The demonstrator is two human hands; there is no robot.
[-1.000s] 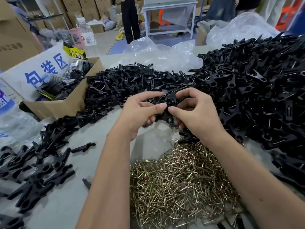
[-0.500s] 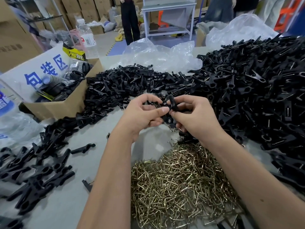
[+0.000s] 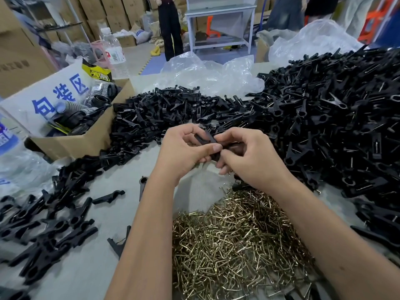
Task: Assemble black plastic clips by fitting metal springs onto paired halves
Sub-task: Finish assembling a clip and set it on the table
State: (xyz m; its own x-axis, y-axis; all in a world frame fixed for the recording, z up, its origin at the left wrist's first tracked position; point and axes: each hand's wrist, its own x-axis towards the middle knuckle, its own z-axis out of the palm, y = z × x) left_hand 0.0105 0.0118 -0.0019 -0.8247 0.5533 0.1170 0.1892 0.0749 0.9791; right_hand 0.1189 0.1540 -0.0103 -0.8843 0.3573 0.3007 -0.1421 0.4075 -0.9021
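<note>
While spread across the grey table (image 3: 91, 276), from 12 to 4 o'clock, lies heaped as the biggest mass: a pile of black clip halves (image 3: 337, 118). At 6 o'clock, close under the forearms, sits a heap of brass-coloured metal springs (image 3: 233, 241). At 9 o'clock, holds black parts: an open cardboard box (image 3: 71, 139). At 8 o'clock, lie scattered assembled black clips (image 3: 47, 230). At centre, meet fingertip to fingertip left hand (image 3: 184, 152) and right hand (image 3: 253, 156), fingers curled, thumbs and forefingers pinching one black clip (image 3: 206, 137) between them, above the table; spring on it cannot be made out.
</note>
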